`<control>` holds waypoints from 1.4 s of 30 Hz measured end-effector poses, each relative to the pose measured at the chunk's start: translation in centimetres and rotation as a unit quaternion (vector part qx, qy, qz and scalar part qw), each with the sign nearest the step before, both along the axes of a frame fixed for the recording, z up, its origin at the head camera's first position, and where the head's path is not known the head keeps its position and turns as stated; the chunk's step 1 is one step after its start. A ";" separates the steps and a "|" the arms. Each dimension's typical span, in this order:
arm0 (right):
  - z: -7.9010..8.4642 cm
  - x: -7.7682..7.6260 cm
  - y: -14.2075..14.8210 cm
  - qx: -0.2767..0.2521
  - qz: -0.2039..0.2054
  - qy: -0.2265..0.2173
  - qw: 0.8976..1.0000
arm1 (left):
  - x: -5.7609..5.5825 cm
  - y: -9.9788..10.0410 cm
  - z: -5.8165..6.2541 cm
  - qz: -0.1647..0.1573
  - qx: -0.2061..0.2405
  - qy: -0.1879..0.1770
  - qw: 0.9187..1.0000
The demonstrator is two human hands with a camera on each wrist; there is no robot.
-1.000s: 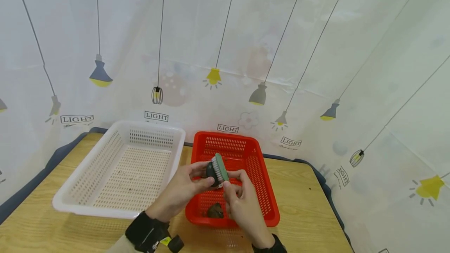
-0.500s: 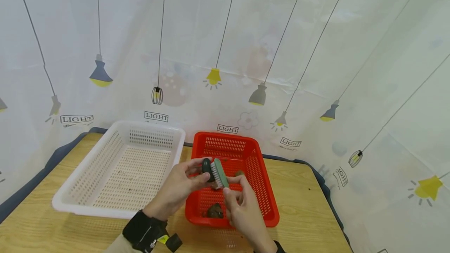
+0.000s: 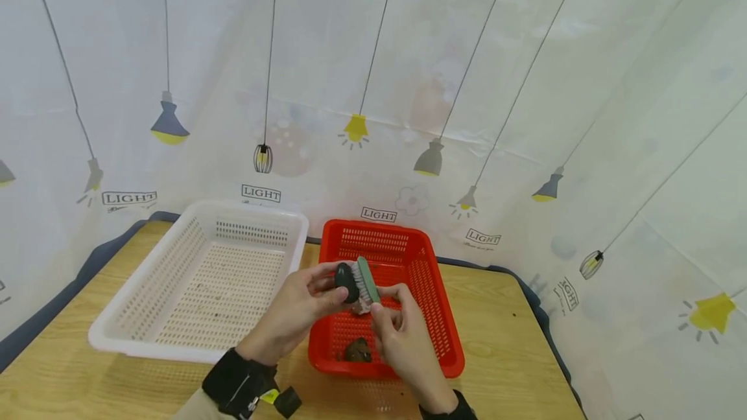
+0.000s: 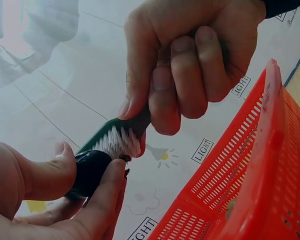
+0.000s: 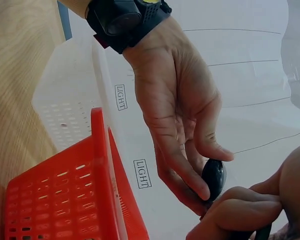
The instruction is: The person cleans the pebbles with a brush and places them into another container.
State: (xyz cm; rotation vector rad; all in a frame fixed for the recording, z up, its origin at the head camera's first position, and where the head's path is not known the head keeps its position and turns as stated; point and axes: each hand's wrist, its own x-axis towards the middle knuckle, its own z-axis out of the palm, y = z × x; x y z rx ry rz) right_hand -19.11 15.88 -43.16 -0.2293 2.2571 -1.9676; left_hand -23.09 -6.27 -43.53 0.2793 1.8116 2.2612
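above the red basket (image 3: 442,306), the dark oval object (image 3: 345,282) is pinched by the left grip (image 3: 300,303); against it the green brush (image 3: 367,279) is held, clasped in the right grip (image 3: 405,336). by too hard a stroke, the smooth object could be knocked loose and dropped.

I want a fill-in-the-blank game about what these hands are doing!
1. The right hand holds a ____ brush.
2. The left hand holds a dark oval object beside the brush's bristles, which are ____.
3. A brown lump lies in the ____ basket.
4. The other basket is ____.

Missing words: green; white; red; white.
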 end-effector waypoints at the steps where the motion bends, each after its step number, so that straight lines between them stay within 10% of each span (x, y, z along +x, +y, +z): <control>1: -0.1 0.1 0.1 0.001 0.001 -0.001 1.000 | 0.0 0.0 0.0 0.003 0.000 0.000 1.000; 31: 0.7 -0.1 1.3 -0.001 -0.026 -0.009 1.000 | 0.0 -0.3 0.1 -0.041 0.011 -0.002 0.999; 42: 0.6 1.1 -0.1 0.013 0.034 0.046 0.998 | -0.1 0.0 0.0 -0.027 0.003 0.002 1.000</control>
